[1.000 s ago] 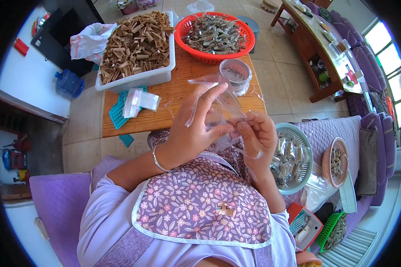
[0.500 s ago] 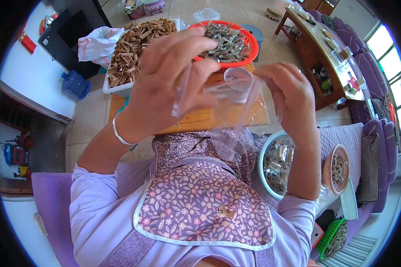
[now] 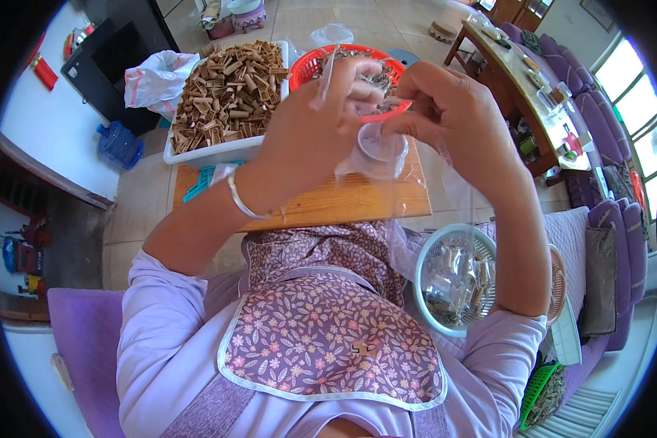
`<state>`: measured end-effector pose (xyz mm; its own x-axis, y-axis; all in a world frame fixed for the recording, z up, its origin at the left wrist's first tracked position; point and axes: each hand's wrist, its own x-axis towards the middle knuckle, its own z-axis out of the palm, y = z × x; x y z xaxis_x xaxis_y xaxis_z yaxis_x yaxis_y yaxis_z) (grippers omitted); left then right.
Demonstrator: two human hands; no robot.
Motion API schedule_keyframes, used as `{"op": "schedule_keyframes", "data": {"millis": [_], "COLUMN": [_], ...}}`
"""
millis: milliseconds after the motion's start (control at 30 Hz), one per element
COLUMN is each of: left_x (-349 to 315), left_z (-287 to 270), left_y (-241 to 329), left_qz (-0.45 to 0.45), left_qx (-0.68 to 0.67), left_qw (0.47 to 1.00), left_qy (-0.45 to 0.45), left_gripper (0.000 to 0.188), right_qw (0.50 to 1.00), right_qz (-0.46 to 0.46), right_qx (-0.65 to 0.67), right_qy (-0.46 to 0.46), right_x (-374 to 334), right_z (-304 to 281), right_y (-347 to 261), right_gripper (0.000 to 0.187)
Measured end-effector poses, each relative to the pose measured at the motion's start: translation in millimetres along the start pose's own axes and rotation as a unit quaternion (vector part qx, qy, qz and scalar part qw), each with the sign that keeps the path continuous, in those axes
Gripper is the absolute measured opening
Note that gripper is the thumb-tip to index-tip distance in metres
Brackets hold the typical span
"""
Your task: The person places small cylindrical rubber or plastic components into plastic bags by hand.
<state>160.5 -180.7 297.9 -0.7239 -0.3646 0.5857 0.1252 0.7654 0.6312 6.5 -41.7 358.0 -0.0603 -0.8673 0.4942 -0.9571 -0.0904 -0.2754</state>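
Note:
My right hand (image 3: 456, 120) is closed, thumb and fingertips pinched on a thin clear plastic bag (image 3: 399, 241) that hangs down below it. My left hand (image 3: 321, 128) is raised beside it, fingers curled, with a strip of clear plastic film (image 3: 328, 77) sticking up from it. The two hands' fingertips nearly meet in front of a red basket (image 3: 306, 67) of dried greyish pieces. Under them a small clear plastic cup (image 3: 382, 142) stands on the wooden table (image 3: 321, 201). Whether anything small sits between the fingertips is hidden.
A white tray (image 3: 233, 152) heaped with brown curled pieces (image 3: 230, 91) stands at the left of the table, a turquoise item (image 3: 204, 182) below it. To my right are a pale green basket (image 3: 421, 292) of clear packets and a partly hidden pink basket (image 3: 558, 285).
My hands have come closer together and moved up and to the right, over the red basket. The plastic bag, earlier stretched between them, now hangs lower on the right.

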Motion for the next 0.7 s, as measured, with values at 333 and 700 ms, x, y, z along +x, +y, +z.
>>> {"op": "schedule_keyframes", "data": {"millis": [333,700], "left_x": [36,47], "left_z": [-54,-53], "left_y": [-4,-11], "left_qz": [-0.168,0.190], "left_qx": [-0.202,0.159], "left_qw": [0.942,0.954], "left_qy": [-0.210,-0.168], "left_gripper": [0.039,0.021], "right_qw": [0.975,0.927], "right_qz": [0.067,0.128], "right_qx": [0.085,0.241], "right_qy": [-0.195,-0.258], "right_x": [18,15], "right_z": [-28,-6], "right_y": [48,67], "right_gripper": [0.031,0.024]}}
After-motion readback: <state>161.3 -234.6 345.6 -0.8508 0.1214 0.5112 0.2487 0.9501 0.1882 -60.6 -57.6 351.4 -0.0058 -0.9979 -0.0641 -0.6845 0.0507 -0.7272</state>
